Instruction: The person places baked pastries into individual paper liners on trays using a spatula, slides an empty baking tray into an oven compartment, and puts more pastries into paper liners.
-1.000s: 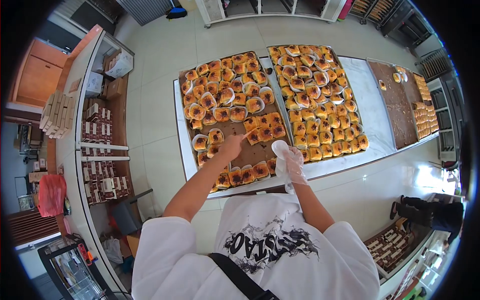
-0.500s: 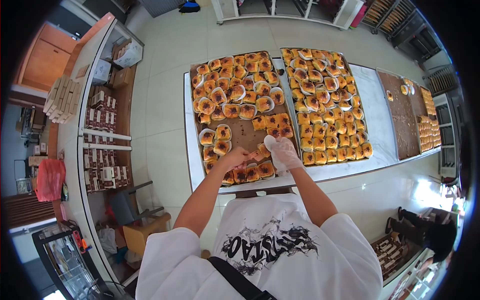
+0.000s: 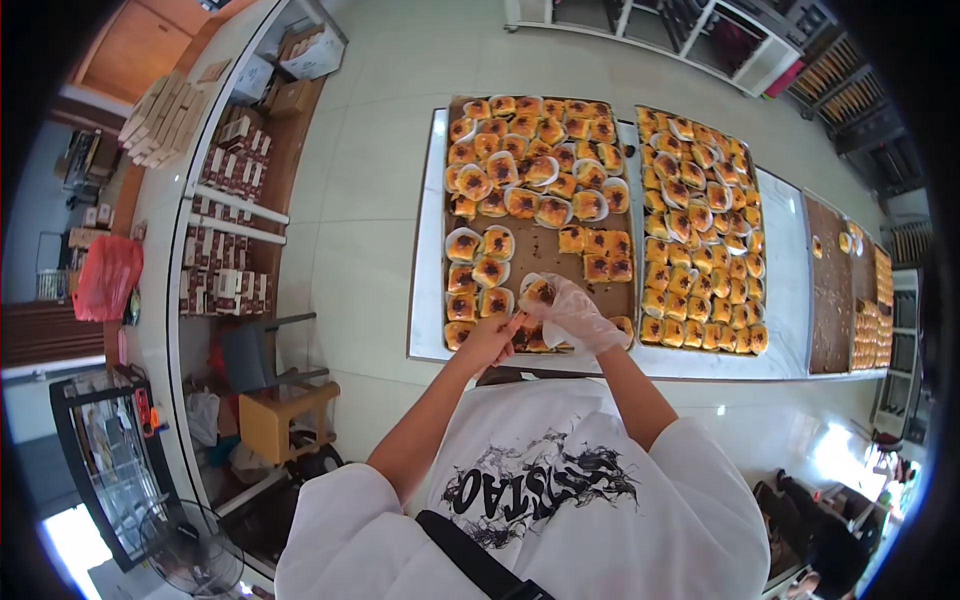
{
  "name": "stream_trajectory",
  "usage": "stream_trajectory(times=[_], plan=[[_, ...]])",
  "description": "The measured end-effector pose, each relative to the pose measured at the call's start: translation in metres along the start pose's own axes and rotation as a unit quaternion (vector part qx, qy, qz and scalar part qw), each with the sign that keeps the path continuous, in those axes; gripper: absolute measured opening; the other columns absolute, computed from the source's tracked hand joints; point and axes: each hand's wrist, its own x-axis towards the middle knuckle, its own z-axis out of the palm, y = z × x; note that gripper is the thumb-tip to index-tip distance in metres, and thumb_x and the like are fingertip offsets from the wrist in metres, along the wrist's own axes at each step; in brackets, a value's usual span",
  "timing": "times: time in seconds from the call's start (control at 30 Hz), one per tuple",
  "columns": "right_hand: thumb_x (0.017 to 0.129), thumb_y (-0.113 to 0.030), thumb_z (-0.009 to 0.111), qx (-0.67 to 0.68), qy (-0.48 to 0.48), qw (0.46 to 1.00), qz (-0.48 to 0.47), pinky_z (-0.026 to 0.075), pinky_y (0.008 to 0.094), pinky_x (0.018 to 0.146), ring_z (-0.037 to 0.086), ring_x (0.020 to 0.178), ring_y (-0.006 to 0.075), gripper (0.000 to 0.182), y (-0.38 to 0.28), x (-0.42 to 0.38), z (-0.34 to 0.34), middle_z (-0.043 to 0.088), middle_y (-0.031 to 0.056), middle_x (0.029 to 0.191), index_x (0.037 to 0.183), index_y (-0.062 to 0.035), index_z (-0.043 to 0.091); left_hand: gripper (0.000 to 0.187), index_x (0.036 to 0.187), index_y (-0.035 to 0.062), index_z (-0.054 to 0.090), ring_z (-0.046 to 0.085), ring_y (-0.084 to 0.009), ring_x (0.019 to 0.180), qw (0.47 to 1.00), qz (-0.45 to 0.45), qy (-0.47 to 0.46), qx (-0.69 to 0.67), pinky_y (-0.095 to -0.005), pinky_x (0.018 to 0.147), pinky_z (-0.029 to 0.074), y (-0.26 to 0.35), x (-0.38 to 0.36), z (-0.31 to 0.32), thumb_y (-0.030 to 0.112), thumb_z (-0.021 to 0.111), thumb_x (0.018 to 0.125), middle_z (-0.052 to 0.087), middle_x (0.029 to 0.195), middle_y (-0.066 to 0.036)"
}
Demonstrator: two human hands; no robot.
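Note:
Over the front part of the left tray [image 3: 556, 252], my right hand [image 3: 577, 315], in a clear plastic glove, has its fingers around a golden bun [image 3: 537, 293] with a dark topping. White paper shows beside that bun. My bare left hand [image 3: 488, 343] is just to the left, its fingers closed near the bun's lower edge; what they pinch is too small to make out. Rows of similar buns [image 3: 493, 243], several in white paper cups, stand on the tray around both hands. Some front buns are partly hidden beneath my hands.
A second full tray of buns [image 3: 700, 255] lies to the right on the marble table [image 3: 785, 240]. Farther right is a brown tray [image 3: 830, 285]. Shelves with boxes [image 3: 225, 270] and a stool [image 3: 285, 415] stand at left. A person [image 3: 835, 535] is at lower right.
The view has turned, shifting the trays rightward in the picture. The bun and white paper, apart before, are now together in my right hand, with my left hand still close by.

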Motion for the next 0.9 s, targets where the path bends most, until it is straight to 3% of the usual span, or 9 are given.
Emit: stream_trajectory(times=[0.13, 0.23, 0.33, 0.43, 0.47, 0.53, 0.57, 0.77, 0.9], plan=[[0.077, -0.037, 0.067, -0.095, -0.062, 0.993, 0.014, 0.042, 0.0363, 0.092, 0.054, 0.108, 0.0299, 0.057, 0.002, 0.016, 0.019, 0.06, 0.0152, 0.109, 0.122, -0.0046, 0.052, 0.017, 0.097, 0.0003, 0.052, 0.051, -0.0087, 0.045, 0.996, 0.01, 0.085, -0.039, -0.0223, 0.038, 0.042, -0.025, -0.012, -0.015, 0.013, 0.043, 0.092, 0.055, 0.063, -0.005], [0.077, -0.039, 0.066, -0.289, -0.11, 0.951, 0.004, 0.041, 0.0356, 0.093, 0.053, 0.111, 0.0285, 0.057, 0.006, 0.023, 0.034, 0.058, 0.0147, 0.114, 0.121, -0.0048, 0.052, 0.018, 0.104, -0.0003, 0.051, 0.052, -0.0107, 0.043, 0.979, 0.051, 0.173, -0.094, -0.0236, 0.036, 0.043, -0.041, -0.019, -0.029, 0.012, 0.044, 0.092, 0.055, 0.064, -0.006], [0.079, -0.037, 0.063, -0.303, -0.071, 0.95, 0.028, 0.041, 0.0347, 0.094, 0.051, 0.114, 0.0278, 0.055, -0.028, 0.013, 0.018, 0.055, 0.017, 0.117, 0.122, -0.0042, 0.052, 0.023, 0.102, 0.0003, 0.05, 0.053, -0.0105, 0.048, 0.986, 0.043, 0.145, -0.075, -0.024, 0.04, 0.045, -0.039, -0.016, -0.036, 0.021, 0.052, 0.091, 0.055, 0.065, -0.007], [0.08, -0.031, 0.063, -0.11, 0.009, 0.994, 0.017, 0.044, 0.0327, 0.088, 0.056, 0.105, 0.0239, 0.049, 0.011, 0.028, 0.024, 0.057, 0.0153, 0.112, 0.118, -0.0015, 0.053, 0.032, 0.101, -0.0001, 0.05, 0.054, -0.0097, 0.058, 0.96, 0.149, 0.224, 0.081, -0.0235, 0.048, 0.045, -0.028, 0.009, -0.017, 0.023, 0.063, 0.084, 0.056, 0.07, -0.005], [0.08, -0.029, 0.063, 0.041, 0.01, 0.997, 0.07, 0.045, 0.0317, 0.085, 0.057, 0.101, 0.0222, 0.047, 0.017, 0.026, 0.025, 0.058, 0.014, 0.109, 0.116, -0.0006, 0.054, 0.034, 0.101, -0.0002, 0.051, 0.054, -0.0098, 0.06, 0.965, 0.156, 0.209, 0.03, -0.0236, 0.05, 0.045, -0.023, 0.014, -0.007, 0.023, 0.066, 0.081, 0.056, 0.071, -0.005], [0.079, -0.024, 0.064, 0.338, 0.015, 0.926, 0.169, 0.046, 0.0297, 0.08, 0.058, 0.093, 0.0188, 0.042, -0.002, 0.015, 0.023, 0.059, 0.0113, 0.102, 0.11, 0.0013, 0.055, 0.039, 0.099, -0.0003, 0.052, 0.053, -0.0098, 0.065, 0.968, 0.168, 0.175, -0.07, -0.0239, 0.054, 0.044, 0.006, 0.015, 0.012, 0.024, 0.071, 0.076, 0.056, 0.074, -0.004], [0.078, -0.021, 0.064, 0.42, 0.065, 0.888, 0.175, 0.047, 0.0284, 0.071, 0.056, 0.085, 0.0146, 0.032, -0.018, 0.006, 0.021, 0.059, 0.0074, 0.095, 0.101, 0.0011, 0.058, 0.039, 0.106, 0.0007, 0.051, 0.052, -0.0089, 0.063, 0.969, 0.171, 0.162, -0.07, -0.0233, 0.059, 0.045, 0.013, 0.02, 0.016, 0.009, 0.071, 0.074, 0.055, 0.075, -0.002], [0.079, -0.021, 0.062, 0.13, 0.058, 0.986, 0.09, 0.047, 0.0283, 0.068, 0.058, 0.082, 0.015, 0.026, 0.039, 0.009, 0.014, 0.06, 0.0086, 0.092, 0.095, 0.0002, 0.059, 0.034, 0.101, 0.0014, 0.051, 0.054, -0.009, 0.062, 0.961, 0.202, 0.188, -0.006, -0.0237, 0.057, 0.044, 0.026, 0.043, 0.015, -0.002, 0.068, 0.072, 0.056, 0.072, -0.003], [0.079, -0.021, 0.063, 0.23, -0.004, 0.961, 0.155, 0.047, 0.0277, 0.068, 0.058, 0.082, 0.0146, 0.025, 0.009, 0.003, -0.006, 0.061, 0.0088, 0.093, 0.094, -0.0008, 0.058, 0.031, 0.099, 0.0018, 0.05, 0.054, -0.0098, 0.064, 0.952, 0.221, 0.21, 0.035, -0.0246, 0.058, 0.044, 0.024, 0.059, 0.017, -0.002, 0.067, 0.074, 0.056, 0.072, -0.004]])
